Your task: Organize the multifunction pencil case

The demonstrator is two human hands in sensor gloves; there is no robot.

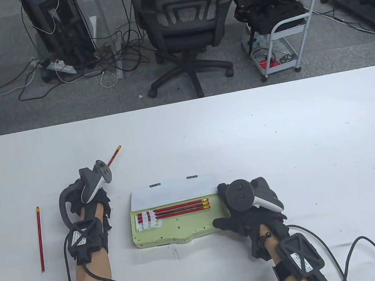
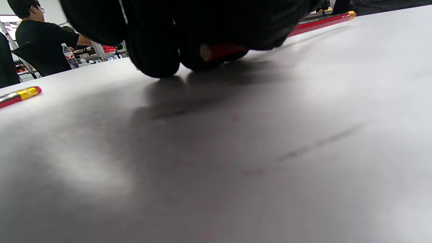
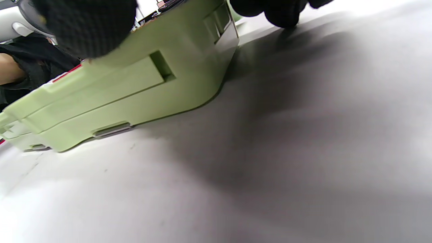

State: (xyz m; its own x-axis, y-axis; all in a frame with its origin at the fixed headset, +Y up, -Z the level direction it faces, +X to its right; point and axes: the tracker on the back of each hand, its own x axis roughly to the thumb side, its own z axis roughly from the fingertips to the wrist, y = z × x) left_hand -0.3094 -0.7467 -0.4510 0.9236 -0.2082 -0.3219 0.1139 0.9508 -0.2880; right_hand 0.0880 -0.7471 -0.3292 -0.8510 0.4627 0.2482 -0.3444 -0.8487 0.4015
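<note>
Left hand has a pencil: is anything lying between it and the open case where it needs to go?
Nothing visible. The left hand grips a red pencil, and only bare table lies between it and the open pencil case. The right hand rests at the case's far end.

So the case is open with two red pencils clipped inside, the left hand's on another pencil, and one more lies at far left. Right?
Not quite: the table view shows three red pencils in the open case, not two. The left hand grips another pencil, and one more lies at far left.
</note>
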